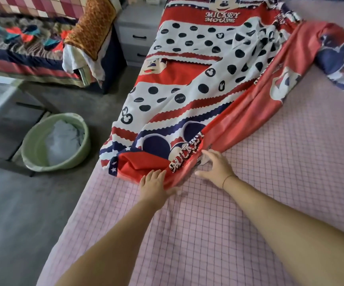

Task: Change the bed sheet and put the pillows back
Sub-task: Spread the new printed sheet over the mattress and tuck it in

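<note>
Mickey sheet (189,83) lay bunched along the left edge of the bed (249,223). Left hand (153,183) pressed flat on its near end, right hand (217,169) spread wide, fingertips just touching the fabric.

The near half of the pink checked bed (249,213) lies bare on both sides of the forearms. Just ahead of the left hand (153,183) and right hand (216,170), the red, white and navy cartoon-print sheet (187,83) lies heaped, its red ridge running diagonally to the far right. The grey floor (12,223) alongside is open; a pale green plastic basin (30,153) stands near the bed's edge.
</note>
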The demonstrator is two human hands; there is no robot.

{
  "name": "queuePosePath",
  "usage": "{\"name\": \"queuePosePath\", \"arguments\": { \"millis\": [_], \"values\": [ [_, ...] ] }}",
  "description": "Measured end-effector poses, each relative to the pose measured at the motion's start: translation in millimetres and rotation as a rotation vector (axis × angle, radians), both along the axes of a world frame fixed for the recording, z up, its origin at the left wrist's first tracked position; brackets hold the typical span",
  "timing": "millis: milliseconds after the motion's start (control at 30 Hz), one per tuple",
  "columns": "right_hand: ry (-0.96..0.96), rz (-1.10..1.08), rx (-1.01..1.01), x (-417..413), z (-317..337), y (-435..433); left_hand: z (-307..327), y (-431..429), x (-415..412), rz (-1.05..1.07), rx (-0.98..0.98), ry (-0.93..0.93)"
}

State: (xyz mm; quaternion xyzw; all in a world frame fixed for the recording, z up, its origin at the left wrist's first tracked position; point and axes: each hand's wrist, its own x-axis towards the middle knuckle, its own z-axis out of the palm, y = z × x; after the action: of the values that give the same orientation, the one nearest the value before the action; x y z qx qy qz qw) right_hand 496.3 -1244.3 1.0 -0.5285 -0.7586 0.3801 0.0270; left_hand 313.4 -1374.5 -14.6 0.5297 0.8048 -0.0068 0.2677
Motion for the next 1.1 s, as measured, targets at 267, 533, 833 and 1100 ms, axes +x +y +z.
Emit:
{"name": "queuePosePath", "arguments": {
  "millis": [267,533,833,1100],
  "values": [
    [-0.332,0.263,0.079,-45,-36,38,-33,5,-28,0.04,0.118,-0.014],
    [-0.343,0.138,0.112,-52,-49,45,-43,-7,-34,0.221,0.385,-0.074],
    [0.307,-0.954,-0.389,-66,-73,28,-15,2,13,1.858,0.177,-0.801],
    [0.557,-1.009,-0.691,-50,-78,22,-27,-3,-5,1.766,0.392,-1.108]
  ]
}}
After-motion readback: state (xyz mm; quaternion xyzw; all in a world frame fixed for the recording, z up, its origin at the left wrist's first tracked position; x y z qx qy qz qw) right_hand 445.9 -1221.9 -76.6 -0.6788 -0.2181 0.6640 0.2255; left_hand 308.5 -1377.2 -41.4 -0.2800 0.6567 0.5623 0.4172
